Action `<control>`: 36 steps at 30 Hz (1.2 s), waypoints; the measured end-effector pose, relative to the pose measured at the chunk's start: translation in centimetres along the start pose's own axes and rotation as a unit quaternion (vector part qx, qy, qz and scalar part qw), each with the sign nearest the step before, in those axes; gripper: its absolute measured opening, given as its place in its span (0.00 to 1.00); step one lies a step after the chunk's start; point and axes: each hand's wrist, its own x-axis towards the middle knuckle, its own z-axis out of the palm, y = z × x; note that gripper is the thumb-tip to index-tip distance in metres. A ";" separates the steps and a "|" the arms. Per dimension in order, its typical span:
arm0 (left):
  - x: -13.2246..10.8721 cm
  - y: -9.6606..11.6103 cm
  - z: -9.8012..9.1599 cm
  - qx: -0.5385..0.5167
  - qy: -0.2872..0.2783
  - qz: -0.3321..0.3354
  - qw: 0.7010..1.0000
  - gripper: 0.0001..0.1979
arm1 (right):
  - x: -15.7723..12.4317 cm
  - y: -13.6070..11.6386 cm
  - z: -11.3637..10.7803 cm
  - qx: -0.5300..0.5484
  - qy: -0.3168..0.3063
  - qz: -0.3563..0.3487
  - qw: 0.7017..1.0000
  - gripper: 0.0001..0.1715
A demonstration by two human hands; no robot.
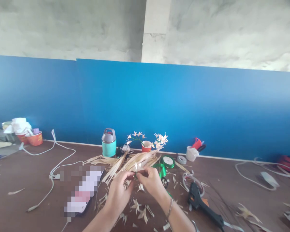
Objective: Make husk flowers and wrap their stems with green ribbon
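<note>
My left hand [118, 191] and my right hand [152, 183] meet over the table, both with fingertips pinched together. Between them is a small pale flower [137, 167], petals up, apparently made of dried husk. A bit of green shows at its base, mostly hidden by my fingers. Just beyond lies a pile of dried husks [145, 160]. Beside my right hand are a loose green ribbon [162, 170] and a green ribbon spool [168, 161]. Under my wrists, several husk flowers [143, 215] and scraps are scattered.
A black glue gun [205, 207] lies at right, a pixelated phone-like object [83, 193] at left. Behind stand a teal flask [109, 145], a red cup [146, 148] with flower sprays around it, and a white cup [191, 154] of tools. White cables [53, 167] cross the left side.
</note>
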 end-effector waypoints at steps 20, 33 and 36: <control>-0.3 0.0 0.1 0.119 0.029 0.074 0.990 0.06 | -0.4 -0.4 0.3 -0.001 0.001 -0.013 1.000 0.07; 0.2 2.5 -0.1 -0.230 -0.046 -0.180 0.955 0.09 | 0.2 0.2 -1.1 0.209 -0.071 0.024 0.975 0.10; 0.0 2.4 0.0 -0.334 -0.065 -0.219 0.915 0.09 | 0.0 0.3 -1.0 0.293 -0.104 0.047 0.949 0.13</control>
